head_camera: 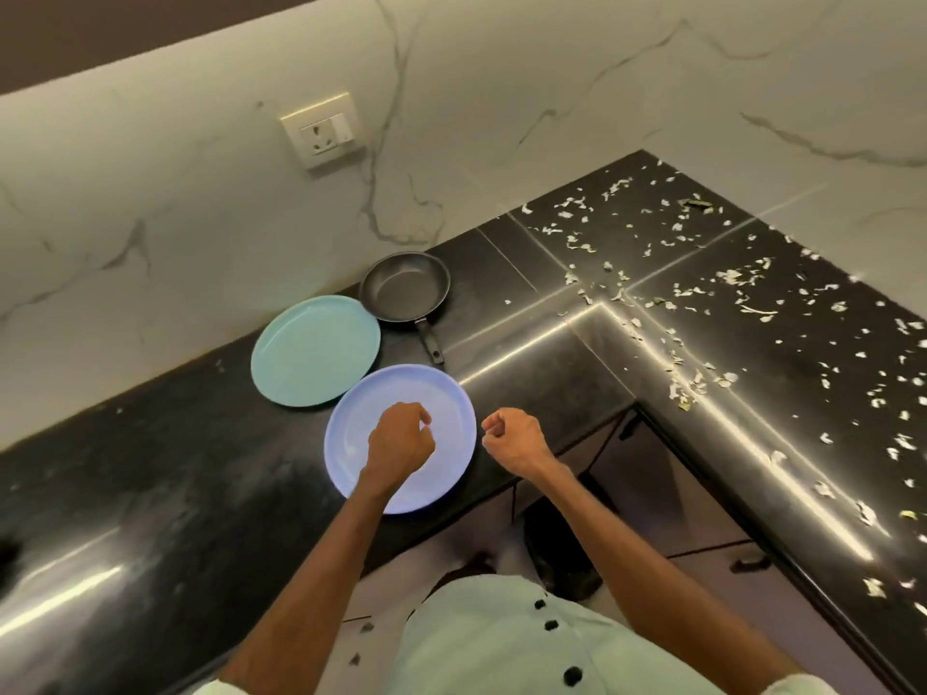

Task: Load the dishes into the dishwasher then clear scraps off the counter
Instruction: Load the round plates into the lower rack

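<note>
A lilac plate (441, 393) lies near the front edge of the black counter (175, 469). Behind it to the left sits a teal plate (313, 351), and a small black frying pan (404, 285) stands behind both, handle pointing toward me. My left hand (399, 438) hovers over the lilac plate with fingers curled, holding nothing. Just past that plate's right rim, my right hand (514, 436) hangs above the counter edge, fingers also curled and empty. Pale vegetable scraps (677, 293) are strewn over the right wing of the L-shaped counter.
A marble wall with a power socket (323, 130) rises behind the counter. Dark cabinet doors with handles (747, 564) sit under the right wing. A few scraps lie on the floor (361, 639) by my feet.
</note>
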`<move>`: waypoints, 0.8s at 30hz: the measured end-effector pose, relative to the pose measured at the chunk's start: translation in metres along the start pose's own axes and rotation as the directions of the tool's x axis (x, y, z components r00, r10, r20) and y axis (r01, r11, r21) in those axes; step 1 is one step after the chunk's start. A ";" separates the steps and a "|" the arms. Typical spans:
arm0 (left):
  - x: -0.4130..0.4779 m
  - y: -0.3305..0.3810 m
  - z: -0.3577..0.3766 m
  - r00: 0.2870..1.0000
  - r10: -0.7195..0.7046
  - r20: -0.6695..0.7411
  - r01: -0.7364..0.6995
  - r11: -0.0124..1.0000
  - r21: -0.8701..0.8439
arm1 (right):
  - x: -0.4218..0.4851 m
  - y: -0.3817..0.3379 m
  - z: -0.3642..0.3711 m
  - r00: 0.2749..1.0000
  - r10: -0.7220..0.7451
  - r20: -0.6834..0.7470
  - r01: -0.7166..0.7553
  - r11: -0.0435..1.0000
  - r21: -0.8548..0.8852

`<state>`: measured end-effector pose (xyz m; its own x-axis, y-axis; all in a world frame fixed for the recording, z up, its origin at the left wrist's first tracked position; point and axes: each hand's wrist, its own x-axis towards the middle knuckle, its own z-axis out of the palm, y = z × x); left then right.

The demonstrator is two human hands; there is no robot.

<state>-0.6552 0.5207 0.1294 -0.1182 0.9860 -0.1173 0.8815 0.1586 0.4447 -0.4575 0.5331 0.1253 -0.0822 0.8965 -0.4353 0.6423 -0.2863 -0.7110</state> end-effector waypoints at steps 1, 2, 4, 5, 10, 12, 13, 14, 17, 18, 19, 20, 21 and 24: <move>0.004 -0.013 0.002 0.998 -0.055 0.025 0.054 0.997 0.051 | 0.003 -0.003 0.007 1.000 0.021 0.020 -0.020 1.000 -0.015; 0.009 -0.027 0.004 0.992 -0.113 0.061 0.105 0.987 0.122 | 0.008 -0.005 0.014 0.999 0.026 0.031 -0.025 0.999 -0.029; 0.018 -0.047 0.002 0.945 -0.290 0.152 0.236 0.926 0.295 | 0.020 -0.006 0.030 0.996 0.064 0.062 -0.060 0.996 -0.059; 0.022 -0.055 0.001 0.900 -0.388 0.199 0.304 0.884 0.354 | 0.025 -0.007 0.038 0.993 0.090 0.077 -0.086 0.995 -0.052; 0.038 -0.094 -0.004 0.766 -0.523 0.373 0.393 0.841 0.372 | 0.069 0.012 0.078 0.975 0.222 0.034 -0.223 0.973 0.055; 0.042 -0.108 -0.010 0.805 -0.437 0.402 0.297 0.883 0.363 | 0.059 -0.006 0.070 0.962 0.275 0.006 -0.274 0.957 0.094; 0.047 -0.112 -0.014 0.823 -0.409 0.395 0.282 0.897 0.341 | 0.054 -0.015 0.063 0.958 0.287 -0.020 -0.283 0.952 0.118; 0.053 -0.117 -0.020 0.833 -0.407 0.374 0.302 0.902 0.309 | 0.051 -0.024 0.056 0.957 0.287 -0.049 -0.279 0.952 0.123; 0.081 -0.138 -0.037 0.843 -0.466 0.269 0.437 0.884 0.163 | 0.048 -0.041 0.036 0.950 0.282 -0.132 -0.270 0.958 0.102; 0.091 -0.147 -0.041 0.832 -0.499 0.241 0.494 0.865 0.087 | 0.047 -0.046 0.029 0.948 0.271 -0.169 -0.262 0.962 0.076; 0.101 -0.155 -0.045 0.818 -0.532 0.221 0.545 0.838 -0.002 | 0.046 -0.048 0.021 0.941 0.265 -0.208 -0.260 0.964 0.051; 0.111 -0.165 -0.046 0.793 -0.570 0.215 0.598 0.795 -0.102 | 0.044 -0.049 0.014 0.934 0.266 -0.240 -0.267 0.963 0.029; 0.121 -0.175 -0.046 0.759 -0.609 0.230 0.649 0.732 -0.208 | 0.042 -0.048 0.007 0.926 0.259 -0.274 -0.267 0.964 0.011; 0.149 -0.204 -0.036 0.632 -0.688 0.357 0.765 0.478 -0.432 | 0.033 -0.041 -0.008 0.896 0.272 -0.351 -0.296 0.955 -0.015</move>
<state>-0.8695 0.6367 0.0530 -0.5174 0.4961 -0.6973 0.1337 0.8517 0.5067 -0.4805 0.5774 0.1440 0.3686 0.8439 -0.3899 0.6492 -0.5339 -0.5418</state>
